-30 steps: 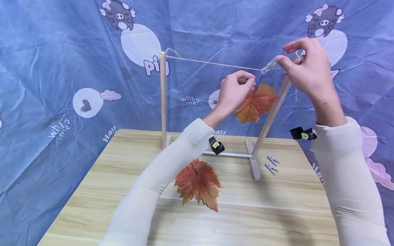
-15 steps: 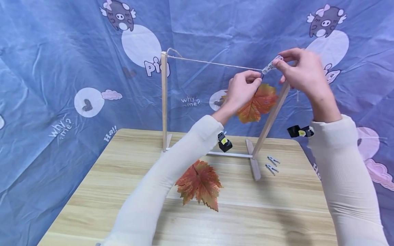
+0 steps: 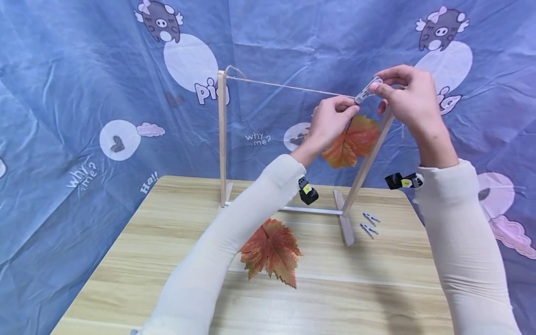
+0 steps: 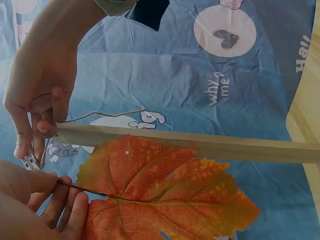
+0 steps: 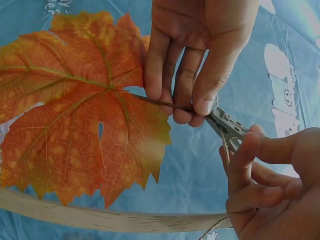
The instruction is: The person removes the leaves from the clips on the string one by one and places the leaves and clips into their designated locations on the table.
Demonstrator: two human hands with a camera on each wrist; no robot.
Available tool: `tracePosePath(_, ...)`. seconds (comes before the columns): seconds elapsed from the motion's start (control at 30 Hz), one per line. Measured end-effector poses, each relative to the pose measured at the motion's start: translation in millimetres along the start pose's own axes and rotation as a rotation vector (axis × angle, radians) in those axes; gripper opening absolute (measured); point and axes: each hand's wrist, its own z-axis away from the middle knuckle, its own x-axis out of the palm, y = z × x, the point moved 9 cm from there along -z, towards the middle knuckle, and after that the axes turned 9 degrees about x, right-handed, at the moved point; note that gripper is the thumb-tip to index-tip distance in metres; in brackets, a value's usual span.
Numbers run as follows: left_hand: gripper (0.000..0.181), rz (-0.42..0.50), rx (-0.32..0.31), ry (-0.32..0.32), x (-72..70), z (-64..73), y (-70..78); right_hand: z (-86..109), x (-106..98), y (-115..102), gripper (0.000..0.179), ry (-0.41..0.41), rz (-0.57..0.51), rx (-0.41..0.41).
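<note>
Near the right end of the string [image 3: 289, 85], my right hand [image 3: 412, 95] pinches a grey metal clothespin [image 3: 367, 90] between thumb and fingers. The clothespin's jaws sit at the string and the tip of a leaf stem. My left hand [image 3: 331, 118] pinches that dark stem [image 5: 167, 104] just below the clothespin, thumb against fingertips. From the stem hangs an orange autumn leaf [image 3: 351, 142], seen large in both wrist views. A second, redder leaf [image 3: 272, 251] lies on the table in front of the rack, partly behind my left sleeve.
The string runs between two wooden posts; the left post [image 3: 222, 139] is upright and the right post [image 3: 368, 163] slants in view. A white rod [image 3: 314, 210] joins them low down. Two clothespins [image 3: 370, 230] lie on the wooden table [image 3: 402, 279]. A blue printed cloth [image 3: 268, 42] hangs behind.
My left hand has moved right and now pinches the stem beside the clothespin. My right hand has come down slightly, its fingers closing around the clothespin's handles.
</note>
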Motion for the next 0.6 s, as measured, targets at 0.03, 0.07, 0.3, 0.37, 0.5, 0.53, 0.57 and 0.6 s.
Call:
tracePosePath(0.03,0.017,0.003,0.001,0.003,0.2,0.3,0.2,0.6,-0.6,-0.4,0.021,0.007,-0.005,-0.005)
tracePosePath(0.07,0.017,0.004,0.003,0.005,0.4,0.6,0.6,1.2,-1.2,-1.0,0.018,0.015,-0.009,-0.011)
tracePosePath(0.3,0.014,-0.016,0.015,0.037,-3.2,2.4,1.9,5.6,-5.2,-5.6,0.012,0.048,-0.101,-0.049)
tracePosePath(0.37,0.013,-0.017,0.014,0.054,-5.3,3.3,1.2,6.7,-6.7,-7.5,0.013,0.055,-0.136,-0.063)
tracePosePath(0.5,0.011,-0.016,0.010,0.078,-8.3,5.2,-0.5,8.3,-10.1,-10.7,0.016,0.071,-0.200,-0.084)
tracePosePath(0.53,0.011,-0.013,0.013,0.081,-8.7,5.7,-0.4,8.5,-10.8,-11.5,0.017,0.074,-0.222,-0.092)
tracePosePath(0.57,0.011,-0.007,0.017,0.082,-8.9,5.9,-0.2,8.8,-11.7,-11.8,0.017,0.078,-0.245,-0.097)
tracePosePath(0.6,0.012,0.004,0.024,0.085,-9.0,6.2,0.3,9.1,-12.7,-12.2,0.018,0.081,-0.267,-0.102)
